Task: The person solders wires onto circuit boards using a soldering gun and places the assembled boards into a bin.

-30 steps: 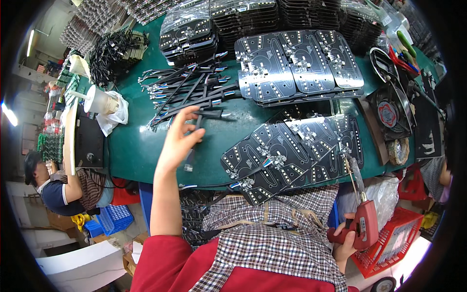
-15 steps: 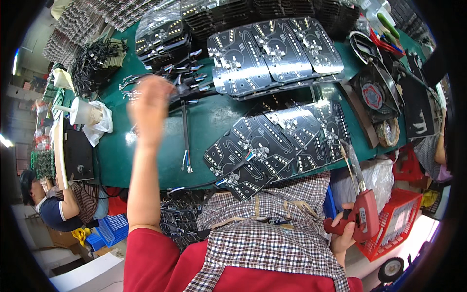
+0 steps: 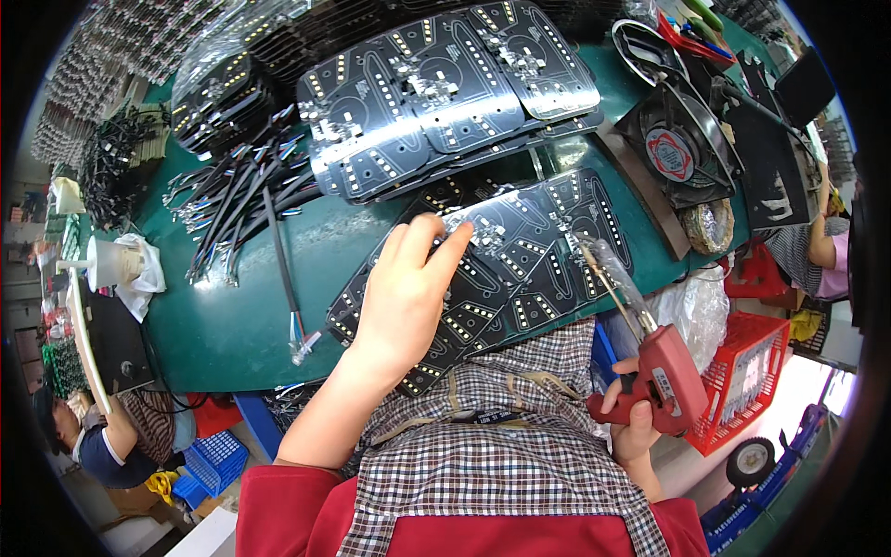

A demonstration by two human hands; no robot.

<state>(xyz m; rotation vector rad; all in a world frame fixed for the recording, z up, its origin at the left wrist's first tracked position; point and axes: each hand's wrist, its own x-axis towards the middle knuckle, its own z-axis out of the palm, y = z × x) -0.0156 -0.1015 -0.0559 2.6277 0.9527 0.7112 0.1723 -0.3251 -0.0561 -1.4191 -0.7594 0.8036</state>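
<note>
The left hand [image 3: 404,295] is over the near black circuit boards [image 3: 543,302], fingers part-bent and slightly spread; whether it grips anything underneath cannot be told. The right hand [image 3: 633,416] is wrapped around the handle of a red soldering gun [image 3: 673,376], its tip over the right part of those boards. They overlap on the green desk [image 3: 200,339], beneath the left hand and ahead of the right. Left lies a black cable [image 3: 280,255], beside a cable pile [image 3: 243,190]. Beyond are stacked boards [image 3: 455,97]; rightward, a fan [image 3: 670,155].

Left hand [image 3: 404,299] moved from cables [image 3: 243,192] to boards [image 3: 534,251], seemingly touching.
</note>
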